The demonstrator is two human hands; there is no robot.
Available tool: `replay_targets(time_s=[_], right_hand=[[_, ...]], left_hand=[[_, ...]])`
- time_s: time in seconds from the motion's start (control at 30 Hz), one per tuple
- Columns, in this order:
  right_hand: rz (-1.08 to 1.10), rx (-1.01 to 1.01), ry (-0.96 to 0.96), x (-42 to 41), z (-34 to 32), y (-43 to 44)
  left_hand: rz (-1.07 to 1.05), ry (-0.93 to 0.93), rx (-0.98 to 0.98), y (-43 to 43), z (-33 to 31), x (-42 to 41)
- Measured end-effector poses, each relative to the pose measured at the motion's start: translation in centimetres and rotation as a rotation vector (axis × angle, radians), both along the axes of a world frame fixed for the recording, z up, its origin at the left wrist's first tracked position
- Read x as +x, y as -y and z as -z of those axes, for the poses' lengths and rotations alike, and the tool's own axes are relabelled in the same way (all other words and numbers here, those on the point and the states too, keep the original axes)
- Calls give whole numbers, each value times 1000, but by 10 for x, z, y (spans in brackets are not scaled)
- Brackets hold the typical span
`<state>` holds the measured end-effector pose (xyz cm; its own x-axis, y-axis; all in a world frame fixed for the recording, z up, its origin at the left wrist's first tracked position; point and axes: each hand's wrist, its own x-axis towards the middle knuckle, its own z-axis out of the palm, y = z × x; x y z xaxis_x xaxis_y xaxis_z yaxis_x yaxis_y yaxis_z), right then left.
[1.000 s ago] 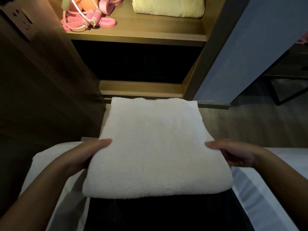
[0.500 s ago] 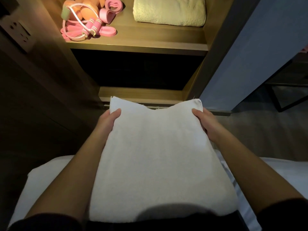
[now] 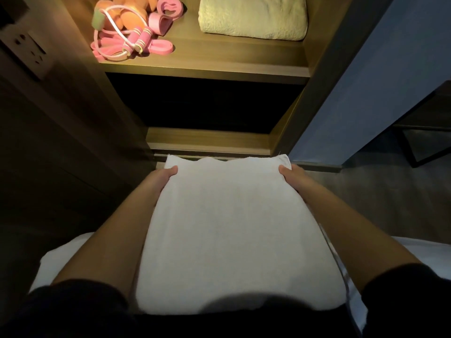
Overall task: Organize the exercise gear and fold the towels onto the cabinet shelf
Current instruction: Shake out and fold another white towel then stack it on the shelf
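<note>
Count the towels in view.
2. A white folded towel held at its far corners by the left hand and right hand; a pale yellow towel on the lit shelf, right side. Dark compartment below may hide more.

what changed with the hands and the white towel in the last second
The left hand and right hand slid forward from the mid sides of the white towel to grip its far corners, thumbs on top. The yellow towel and pink exercise gear stayed on the shelf.

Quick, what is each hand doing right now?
Left hand: closed, gripping the white towel near its far left corner.
Right hand: closed, gripping the same towel near its far right corner.
</note>
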<state>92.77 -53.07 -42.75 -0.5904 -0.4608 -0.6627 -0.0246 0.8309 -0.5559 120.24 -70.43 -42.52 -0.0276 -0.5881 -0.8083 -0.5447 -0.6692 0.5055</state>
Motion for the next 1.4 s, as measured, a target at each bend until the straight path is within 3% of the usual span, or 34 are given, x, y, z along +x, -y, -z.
replay_targets(time_s=[0.1,0.17,0.33,0.37,0.47,0.53,0.63,0.73,0.9,1.03,1.17,1.27,1.4], right_hand=[[17,121,111,-3,-6,6],[-33,166,65,-2,-7,10],[-91,131,-89,-4,1,9],[-62,90,-38,-7,5,6],[110,-28,291,-19,14,-5],[160,-84,425,-25,15,-10],[199,-138,527,-32,17,-11],[214,-99,592,-37,13,-8],[187,12,579,-43,8,-3],[182,17,485,-40,11,-3],[219,-111,475,-30,15,-5],[196,-284,345,-31,12,-10],[141,-451,212,-32,-10,-14]], left_hand=[[20,36,88,5,-6,-3],[75,68,62,5,-5,-7],[215,228,-205,4,6,-7],[223,220,-194,4,8,-4],[89,-106,70,3,12,6],[31,-240,127,5,15,10],[-8,-283,131,10,18,10],[-15,-212,173,16,16,11],[30,-219,315,29,13,20],[85,-232,301,28,13,21],[-1,-332,160,17,18,21],[3,-393,-67,18,15,22],[158,-288,-226,27,-10,25]])
